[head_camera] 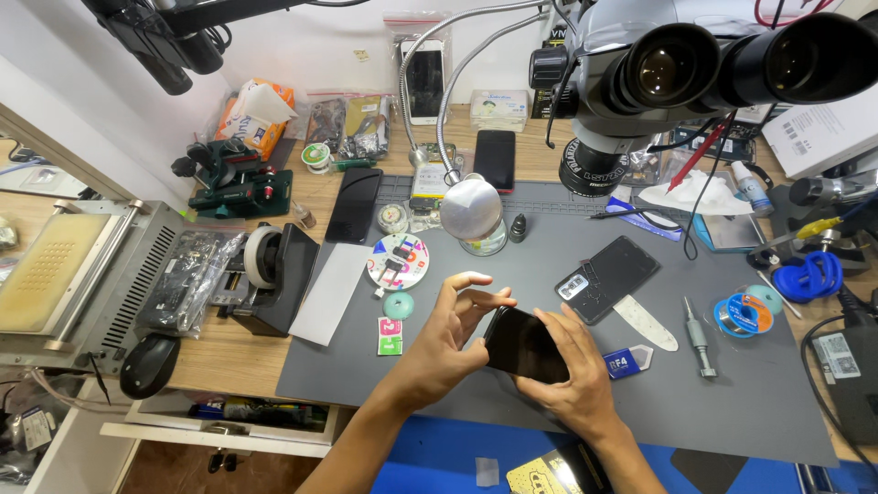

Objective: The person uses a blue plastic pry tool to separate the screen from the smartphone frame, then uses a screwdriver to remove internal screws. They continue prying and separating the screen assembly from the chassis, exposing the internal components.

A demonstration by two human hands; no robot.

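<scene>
Near the front middle of the grey mat (640, 384), both hands hold a dark smartphone (523, 344) tilted up off the surface. The right hand (574, 377) cradles it from below and the right side, fingers wrapped around its edge. The left hand (445, 343) meets its upper left corner, thumb and forefinger narrowed to a pinch there, as if picking at the corner or at a film on the glass; whether anything thin sits between those fingers is too small to tell. Judging by this, the step in hand is work at the phone's edge, and a next move would call for a steady grip from the right hand while the left pulls gently. Just beyond lies an opened phone back (606, 277), with a pale pry tool (646, 322) and a screwdriver (699, 337) to its right. The microscope (695, 64) at the far right blocks part of the surface, and the phone's underside is hidden.
</scene>
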